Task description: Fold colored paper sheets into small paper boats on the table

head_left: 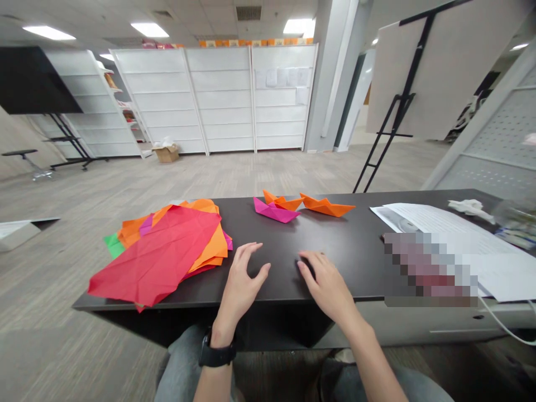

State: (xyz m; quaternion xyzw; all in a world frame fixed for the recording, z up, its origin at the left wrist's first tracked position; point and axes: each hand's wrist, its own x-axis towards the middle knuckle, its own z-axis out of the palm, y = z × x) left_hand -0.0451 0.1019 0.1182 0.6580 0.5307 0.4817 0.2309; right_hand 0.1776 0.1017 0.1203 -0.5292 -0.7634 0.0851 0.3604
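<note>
My left hand hovers at the front of the black table, its fingers and thumb apart, holding nothing. To its left lies a loose pile of creased coloured paper, with a red sheet on top and orange sheets under it. My right hand is over the table edge, fingers bent and thumb apart, with only a dark gap showing between them. Beyond both hands stand three folded paper boats: a magenta boat, an orange boat just behind it, and another orange boat to the right.
Printed sheets cover the table's right side, beside a blurred-out patch. A crumpled white tissue and a clear plastic bag lie farther right. Across the floor are white shelves and a cardboard box.
</note>
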